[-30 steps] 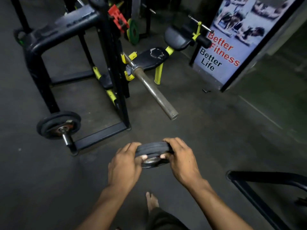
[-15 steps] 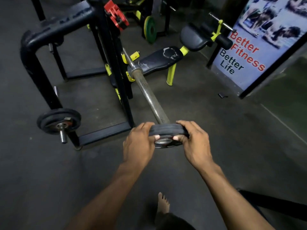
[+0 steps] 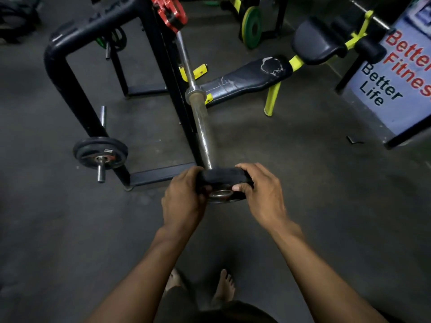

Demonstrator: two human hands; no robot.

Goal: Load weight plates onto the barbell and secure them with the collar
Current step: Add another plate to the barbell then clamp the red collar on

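While both hands — left hand [image 3: 184,201] and right hand [image 3: 262,194] — clasped the weight plate [image 3: 224,180] at the barbell sleeve [image 3: 201,127] tip, a tilted bore risked jamming — or slipping onto bare feet [image 3: 224,287].

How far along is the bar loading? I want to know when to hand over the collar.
Nothing is seated yet: the barbell sleeve is bare up to its shoulder. In hand: the left hand and right hand grip a small black plate at the sleeve's tip. Left: slide it inward, add any further plates, then fit the collar; a red clamp sits on the rack.
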